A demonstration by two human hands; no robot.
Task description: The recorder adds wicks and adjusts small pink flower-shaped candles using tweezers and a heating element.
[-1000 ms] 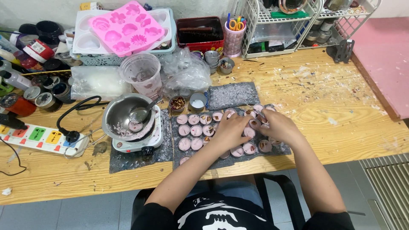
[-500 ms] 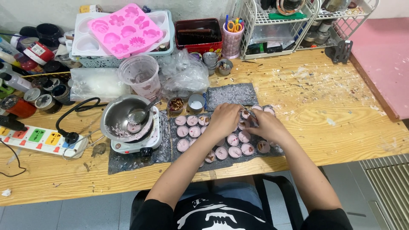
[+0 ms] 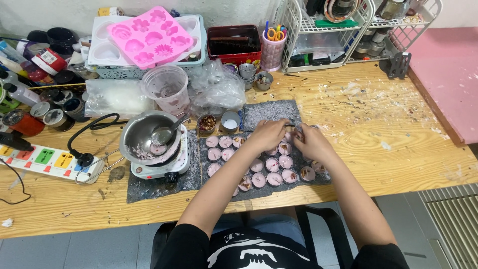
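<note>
Tealight cups of pink wax are sitting in rows on the grey mat on the desk. Your left hand and right hand are curling together over one; what they are pinching, I cannot tell. They are looking light, thin-walled and easily dented, so you are safest gripping the rim.

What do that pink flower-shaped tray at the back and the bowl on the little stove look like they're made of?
The pink tray looks like silicone: matte, soft-edged, with moulded flower and heart hollows. The bowl looks like stainless steel: grey, shiny, reflecting light, with a metal spoon inside. Neither can be confirmed by sight alone.
</note>
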